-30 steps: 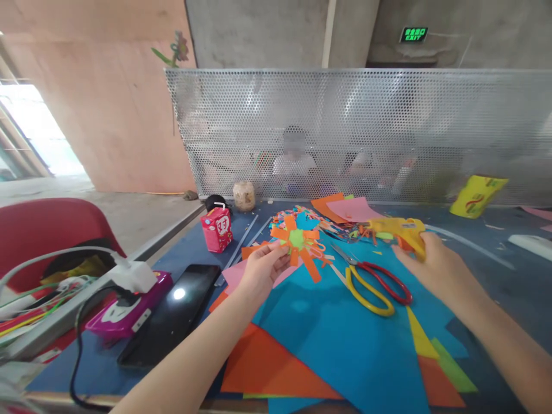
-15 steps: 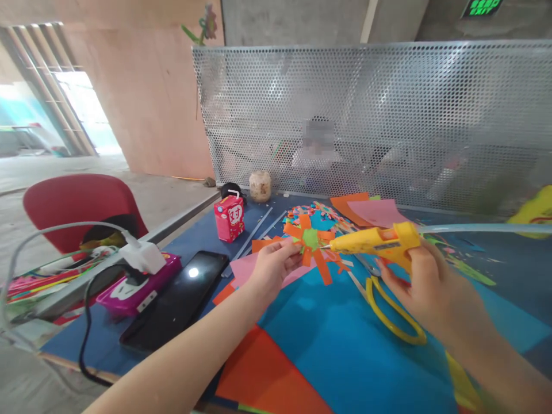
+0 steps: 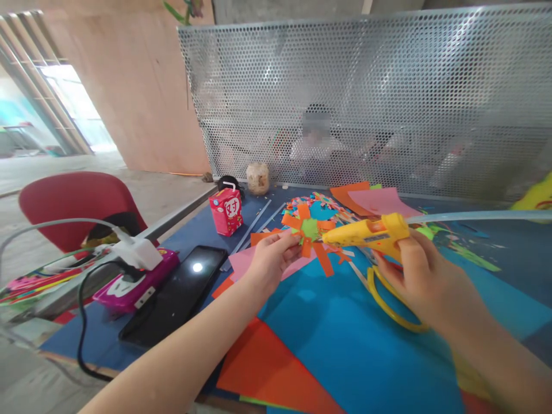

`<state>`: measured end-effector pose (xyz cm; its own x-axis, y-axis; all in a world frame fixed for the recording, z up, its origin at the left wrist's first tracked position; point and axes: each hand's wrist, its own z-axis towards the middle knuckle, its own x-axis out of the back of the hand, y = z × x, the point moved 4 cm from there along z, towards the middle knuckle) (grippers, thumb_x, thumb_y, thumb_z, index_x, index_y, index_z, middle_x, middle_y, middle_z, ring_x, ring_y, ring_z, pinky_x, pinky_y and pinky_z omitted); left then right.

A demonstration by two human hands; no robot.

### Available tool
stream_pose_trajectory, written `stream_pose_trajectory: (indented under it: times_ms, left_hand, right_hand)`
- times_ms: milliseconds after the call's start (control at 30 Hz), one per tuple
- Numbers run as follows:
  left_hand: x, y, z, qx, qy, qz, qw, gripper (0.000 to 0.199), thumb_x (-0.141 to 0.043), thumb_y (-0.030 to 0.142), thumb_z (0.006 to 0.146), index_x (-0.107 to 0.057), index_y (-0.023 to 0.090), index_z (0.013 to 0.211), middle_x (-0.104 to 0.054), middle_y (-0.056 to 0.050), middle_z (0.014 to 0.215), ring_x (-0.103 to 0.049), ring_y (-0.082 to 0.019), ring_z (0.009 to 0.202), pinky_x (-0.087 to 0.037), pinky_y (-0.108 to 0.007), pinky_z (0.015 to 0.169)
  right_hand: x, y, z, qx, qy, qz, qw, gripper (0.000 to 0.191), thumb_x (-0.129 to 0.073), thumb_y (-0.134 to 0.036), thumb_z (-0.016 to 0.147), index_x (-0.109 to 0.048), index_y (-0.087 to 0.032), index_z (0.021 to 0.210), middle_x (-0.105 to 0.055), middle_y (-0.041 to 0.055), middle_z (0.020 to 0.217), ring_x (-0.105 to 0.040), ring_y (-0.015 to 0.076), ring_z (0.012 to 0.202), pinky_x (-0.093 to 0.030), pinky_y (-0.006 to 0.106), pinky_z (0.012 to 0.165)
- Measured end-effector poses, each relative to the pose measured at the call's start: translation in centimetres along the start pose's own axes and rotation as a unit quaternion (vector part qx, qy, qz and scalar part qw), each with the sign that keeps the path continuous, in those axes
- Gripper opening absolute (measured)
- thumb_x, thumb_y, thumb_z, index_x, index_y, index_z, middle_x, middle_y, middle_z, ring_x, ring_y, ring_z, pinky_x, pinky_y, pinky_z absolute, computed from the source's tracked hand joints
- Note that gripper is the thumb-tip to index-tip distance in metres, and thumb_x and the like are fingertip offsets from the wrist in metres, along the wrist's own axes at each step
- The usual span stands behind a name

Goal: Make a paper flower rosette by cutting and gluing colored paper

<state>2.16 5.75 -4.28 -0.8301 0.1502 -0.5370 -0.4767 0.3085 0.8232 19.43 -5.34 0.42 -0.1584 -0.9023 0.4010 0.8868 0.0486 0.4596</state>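
Note:
Between the fingertips of my left hand [image 3: 276, 259] is a paper flower [image 3: 309, 229] with a green centre and orange petals. My right hand [image 3: 425, 267] grips a yellow glue gun [image 3: 366, 233], its nozzle touching or very near the right side of the green centre. A clear glue stick [image 3: 466, 217] sticks out from the back of the gun. Yellow-handled scissors [image 3: 394, 307] lie below the gun on blue paper [image 3: 345, 333], partly hidden by my right hand.
On the left are a black phone [image 3: 176, 293], a purple power strip [image 3: 129, 287] with plugs and cables, and a red drink box [image 3: 226, 211]. Paper scraps [image 3: 321, 208] and a jar [image 3: 257, 179] lie farther back. A person [image 3: 317, 141] sits behind the perforated metal screen [image 3: 388, 86].
The glue gun has moved slightly left, its nozzle now closer over the flower's green centre. The whole view has shifted a little, with the screen higher in the picture.

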Motion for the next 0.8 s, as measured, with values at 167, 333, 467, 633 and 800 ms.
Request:
stream_pose_trajectory:
  times_ms: [167,333,467,633,800]
  left_hand:
    - [-0.16,0.17,-0.21,0.004,0.0,0.004,1.0,0.005,-0.057,0.004,0.072,-0.061,0.006,0.072,-0.068,-0.01,0.074,-0.065,-0.014,0.064,-0.052,-0.025,0.067]
    - [-0.32,0.25,-0.33,0.006,0.0,0.008,1.0,0.005,-0.057,0.004,0.073,-0.062,0.006,0.074,-0.068,-0.011,0.075,-0.064,-0.014,0.063,-0.052,-0.024,0.064]
    - [-0.21,0.23,-0.39,0.004,0.004,0.007,1.0,0.004,-0.059,0.005,0.071,-0.062,0.007,0.073,-0.068,-0.01,0.077,-0.064,-0.013,0.063,-0.051,-0.024,0.064]
    - [-0.09,0.1,-0.24,0.0,0.001,0.004,1.0,0.002,-0.06,0.006,0.07,-0.061,0.007,0.071,-0.068,-0.011,0.076,-0.064,-0.014,0.064,-0.051,-0.025,0.066]
    - [0.05,0.04,0.0,-0.006,-0.003,0.001,1.0,0.001,-0.061,0.007,0.069,-0.061,0.008,0.069,-0.067,-0.009,0.073,-0.065,-0.014,0.065,-0.051,-0.026,0.069]
  right_hand:
    - [0.09,-0.35,0.18,0.015,0.005,0.004,1.0,0.02,-0.048,-0.024,0.087,-0.051,-0.005,0.093,-0.064,0.0193,0.088,-0.066,0.0286,0.072,-0.047,0.029,0.043]
    - [-0.06,-0.36,0.1,0.013,-0.001,-0.002,1.0,0.02,-0.047,-0.023,0.087,-0.051,-0.005,0.094,-0.064,0.0204,0.09,-0.066,0.0293,0.071,-0.048,0.031,0.043]
    - [-0.07,-0.22,0.0,0.0,-0.003,-0.004,1.0,0.018,-0.045,-0.024,0.088,-0.05,-0.007,0.092,-0.064,0.0183,0.087,-0.066,0.0277,0.072,-0.049,0.029,0.044]
    - [0.16,-0.04,-0.15,0.006,-0.005,-0.016,1.0,0.022,-0.048,-0.025,0.087,-0.051,-0.005,0.095,-0.063,0.0197,0.089,-0.065,0.0263,0.07,-0.048,0.027,0.041]
    - [0.09,0.12,-0.34,0.014,-0.009,-0.018,1.0,0.024,-0.049,-0.021,0.086,-0.049,-0.003,0.101,-0.063,0.0213,0.091,-0.064,0.0283,0.074,-0.051,0.029,0.044]
